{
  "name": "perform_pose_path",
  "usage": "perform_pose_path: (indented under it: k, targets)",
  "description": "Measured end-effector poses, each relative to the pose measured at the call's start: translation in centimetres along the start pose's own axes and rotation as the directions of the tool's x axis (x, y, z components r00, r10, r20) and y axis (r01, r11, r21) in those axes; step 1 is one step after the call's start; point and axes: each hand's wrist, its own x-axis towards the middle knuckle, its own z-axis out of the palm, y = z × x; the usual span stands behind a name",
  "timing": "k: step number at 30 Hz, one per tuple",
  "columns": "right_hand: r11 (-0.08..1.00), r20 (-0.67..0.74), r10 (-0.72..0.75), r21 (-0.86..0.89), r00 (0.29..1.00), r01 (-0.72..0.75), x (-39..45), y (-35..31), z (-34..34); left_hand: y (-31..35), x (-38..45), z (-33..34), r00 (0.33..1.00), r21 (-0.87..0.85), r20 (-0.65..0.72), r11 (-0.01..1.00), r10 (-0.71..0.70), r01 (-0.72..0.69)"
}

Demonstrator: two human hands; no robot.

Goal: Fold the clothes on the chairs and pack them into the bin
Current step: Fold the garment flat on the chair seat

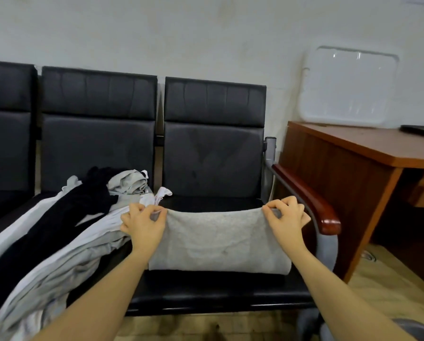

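Note:
A grey garment (218, 242) lies partly folded on the seat of the right-hand black chair (213, 148). My left hand (142, 223) pinches its far left corner, and my right hand (288, 217) pinches its far right corner, lifting the far edge slightly off the seat. A pile of loose clothes (58, 232), grey, white and black, is heaped on the middle chair to the left. A clear plastic bin (348, 87) stands tipped against the wall on the desk at the right.
A wooden desk (353, 153) stands right of the chairs. The right chair has a wooden armrest (309, 198) close beside my right hand. Another black chair (6, 124) is at far left. A dark flat object (420, 130) lies on the desk.

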Motion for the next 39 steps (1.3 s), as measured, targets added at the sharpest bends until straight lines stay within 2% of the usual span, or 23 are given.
perform_pose_path:
  k: [2, 6, 10, 12, 15, 18, 24, 28, 32, 35, 37, 39]
  targets:
    - [0.998, 0.046, 0.012, -0.065, 0.999, -0.009, -0.2, 0.4, 0.7, -0.6, 0.0, 0.5, 0.999, 0.054, 0.039, 0.998, 0.010, -0.013]
    - [0.974, 0.218, 0.138, -0.209, 0.966, -0.092, -0.9, 2.2, 3.2, -2.6, 0.0, 2.7, 0.974, 0.262, 0.224, 0.965, -0.036, -0.025]
    - [0.938, 0.318, 0.220, -0.328, 0.922, -0.111, -1.2, 3.9, 6.1, -4.4, 0.5, 5.1, 0.950, 0.306, 0.309, 0.950, -0.047, -0.052]
    - [0.947, 0.281, 0.182, -0.308, 0.942, -0.091, -0.7, 4.6, 7.2, -4.8, 1.5, 6.3, 0.960, 0.290, 0.279, 0.952, 0.010, -0.094]
    - [0.970, 0.124, 0.064, -0.241, 0.990, -0.032, 0.8, 5.6, 8.5, -4.8, 3.4, 7.9, 0.969, 0.222, 0.206, 0.958, 0.138, -0.183]
    - [0.963, 0.059, -0.010, -0.267, 0.998, 0.025, 2.8, 6.6, 9.9, -4.2, 5.6, 10.0, 0.965, 0.200, 0.166, 0.951, 0.203, -0.234]
    - [0.934, 0.060, -0.018, -0.355, 0.998, 0.039, 5.9, 9.6, 13.6, -4.2, 9.0, 15.2, 0.952, 0.235, 0.188, 0.930, 0.241, -0.282]
    - [0.909, 0.163, 0.069, -0.416, 0.984, 0.005, 7.1, 11.4, 16.1, -4.9, 10.3, 18.5, 0.945, 0.262, 0.252, 0.925, 0.209, -0.274]
    - [0.884, 0.285, 0.166, -0.467, 0.944, -0.014, 6.4, 11.7, 17.7, -6.1, 9.3, 20.6, 0.875, 0.406, 0.463, 0.843, 0.144, -0.353]
    - [0.927, 0.418, 0.131, -0.373, 0.899, 0.039, 4.2, 10.5, 18.5, -6.2, 6.5, 20.8, 0.768, 0.290, 0.579, 0.811, 0.274, -0.508]
    - [0.960, 0.482, 0.114, -0.278, 0.869, 0.029, 2.6, 9.6, 18.7, -5.9, 4.6, 20.4, 0.679, 0.269, 0.685, 0.774, 0.264, -0.573]
    - [0.970, 0.514, 0.118, -0.242, 0.850, 0.011, 1.4, 8.8, 18.6, -5.7, 3.2, 19.8, 0.644, 0.298, 0.739, 0.760, 0.200, -0.578]
